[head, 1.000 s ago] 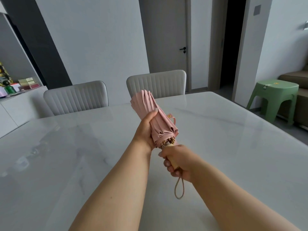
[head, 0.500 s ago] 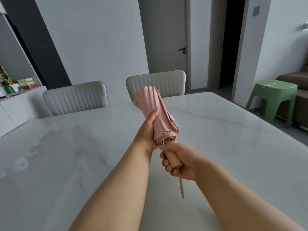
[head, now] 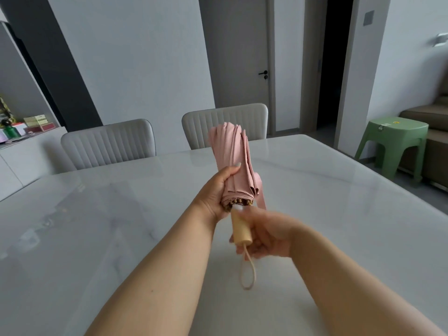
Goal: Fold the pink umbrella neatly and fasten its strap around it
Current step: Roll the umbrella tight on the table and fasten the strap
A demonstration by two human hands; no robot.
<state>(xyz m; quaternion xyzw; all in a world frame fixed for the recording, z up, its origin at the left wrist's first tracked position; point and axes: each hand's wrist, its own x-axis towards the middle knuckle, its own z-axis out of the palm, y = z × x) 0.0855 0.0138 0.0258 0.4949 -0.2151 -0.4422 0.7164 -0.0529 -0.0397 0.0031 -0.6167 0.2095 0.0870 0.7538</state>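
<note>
The pink umbrella point(head: 234, 161) is collapsed, its canopy gathered in pleats and pointing away from me above the white table point(head: 339, 214). My left hand point(head: 215, 192) grips the lower part of the canopy from the left, thumb up along the fabric. My right hand point(head: 266, 234), blurred, curls round the pale wooden handle point(head: 238, 229) from the right. A beige wrist loop point(head: 247, 272) dangles below the handle. The pink strap point(head: 261, 197) hangs loose on the canopy's right side, behind the rib tips.
Two grey padded chairs point(head: 109, 144) point(head: 225, 124) stand at the table's far edge. A green plastic stool point(head: 395, 144) is at the right beside a brown sofa. A white sideboard point(head: 21, 151) with boxes is at the left. A closed door lies beyond.
The umbrella has been turned more upright and the canopy looks tighter. My right hand has slid off the top of the handle to its right side, baring the wood; the strap now shows.
</note>
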